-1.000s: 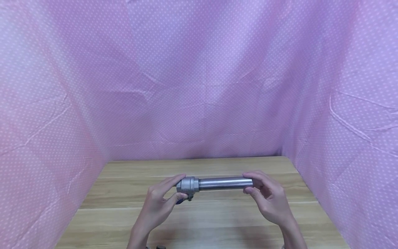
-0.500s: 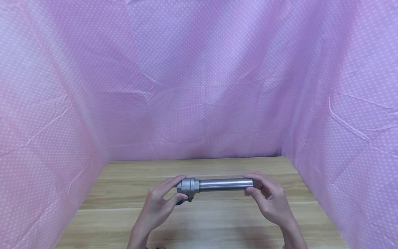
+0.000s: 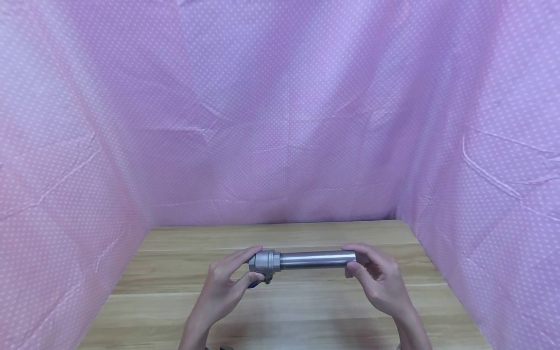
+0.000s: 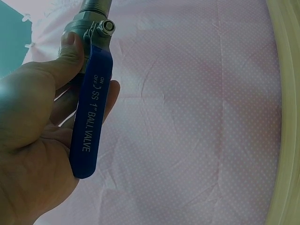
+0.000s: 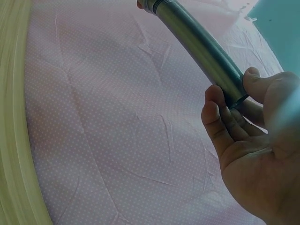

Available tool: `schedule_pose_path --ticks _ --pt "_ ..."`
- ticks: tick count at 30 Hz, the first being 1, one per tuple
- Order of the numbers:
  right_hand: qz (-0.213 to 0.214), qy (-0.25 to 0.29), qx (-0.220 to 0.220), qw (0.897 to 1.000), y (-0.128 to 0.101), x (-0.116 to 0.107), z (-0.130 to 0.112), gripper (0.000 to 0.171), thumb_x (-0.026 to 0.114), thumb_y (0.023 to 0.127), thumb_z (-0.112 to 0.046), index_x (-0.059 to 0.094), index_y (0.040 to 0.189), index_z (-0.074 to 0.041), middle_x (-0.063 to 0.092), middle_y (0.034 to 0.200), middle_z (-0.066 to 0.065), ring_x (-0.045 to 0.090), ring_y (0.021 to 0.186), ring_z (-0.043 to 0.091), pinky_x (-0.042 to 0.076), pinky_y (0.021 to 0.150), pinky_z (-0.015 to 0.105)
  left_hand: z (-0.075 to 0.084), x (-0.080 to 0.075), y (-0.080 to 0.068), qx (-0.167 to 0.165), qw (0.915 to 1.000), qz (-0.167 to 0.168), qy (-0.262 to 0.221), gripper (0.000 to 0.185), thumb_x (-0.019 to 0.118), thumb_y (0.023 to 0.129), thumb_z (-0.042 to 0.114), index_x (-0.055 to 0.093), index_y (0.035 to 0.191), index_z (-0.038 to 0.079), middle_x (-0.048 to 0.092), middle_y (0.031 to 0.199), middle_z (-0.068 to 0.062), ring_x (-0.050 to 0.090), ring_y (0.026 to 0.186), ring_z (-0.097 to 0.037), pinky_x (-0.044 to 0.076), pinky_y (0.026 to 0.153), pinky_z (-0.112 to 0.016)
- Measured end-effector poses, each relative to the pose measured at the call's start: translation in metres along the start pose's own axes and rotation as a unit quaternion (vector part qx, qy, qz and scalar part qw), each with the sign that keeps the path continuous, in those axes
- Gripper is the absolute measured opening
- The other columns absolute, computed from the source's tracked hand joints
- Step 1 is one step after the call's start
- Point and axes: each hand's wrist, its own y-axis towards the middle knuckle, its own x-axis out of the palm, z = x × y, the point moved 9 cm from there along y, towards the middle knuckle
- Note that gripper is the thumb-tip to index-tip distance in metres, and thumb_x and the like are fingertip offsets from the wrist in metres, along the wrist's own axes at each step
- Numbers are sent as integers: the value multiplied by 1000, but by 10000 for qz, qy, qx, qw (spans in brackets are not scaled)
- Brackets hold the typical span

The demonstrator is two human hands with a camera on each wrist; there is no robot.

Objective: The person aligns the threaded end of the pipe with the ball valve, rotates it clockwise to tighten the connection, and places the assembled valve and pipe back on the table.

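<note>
Holding a metal assembly level above the wood table (image 3: 175,257), you grip one end in each hand before a polka-dot cloth (image 3: 280,121). Your left hand (image 3: 220,288) pinches the valve (image 3: 264,261) between thumb and fingers, parted just as wide as its body; the blue lever (image 4: 91,112), lettered "BALL VALVE," lies beside your palm. Your right hand (image 3: 385,283) has thumb and fingertips bent around the free end of the pipe (image 3: 315,259), whose threaded end meets the valve. Both parts look stiff, sturdy and likely heavy for their size, with the weight probably toward the valve. The pipe's smooth, shiny wall may slip or spin under fingertips; the valve's flats promise a surer hold for your left hand, and the lever, which may swing, a poorer one. No container shows; the pipe's bore is hidden, so its contents cannot be told.
</note>
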Motion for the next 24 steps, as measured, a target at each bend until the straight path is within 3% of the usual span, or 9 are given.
schedule_pose_path --ticks 6,14,24 --pt "-23 182 109 9998 -1 2 1 50 64 88 35 69 133 14 78 94 12 78 81 11 69 78 20 0 -1 0 -5 10000 40 -10 71 97 78 -4 75 144 7 86 126 -15 85 112 -32 58 114 -12" --pt "-128 692 -161 9974 1 5 0 52 63 87 38 63 136 21 78 130 18 82 98 12 71 84 23 0 -1 -1 -67 10000 41 -6 70 97 79 -4 75 144 7 86 127 -15 85 113 -32 58 114 -12" --pt "-125 617 -259 9977 1 5 -2 54 63 85 40 63 136 22 77 134 18 82 99 13 70 87 21 0 -3 -1 -43 10000 86 14 69 97 79 -3 75 144 6 86 126 -15 85 113 -33 59 114 -12"
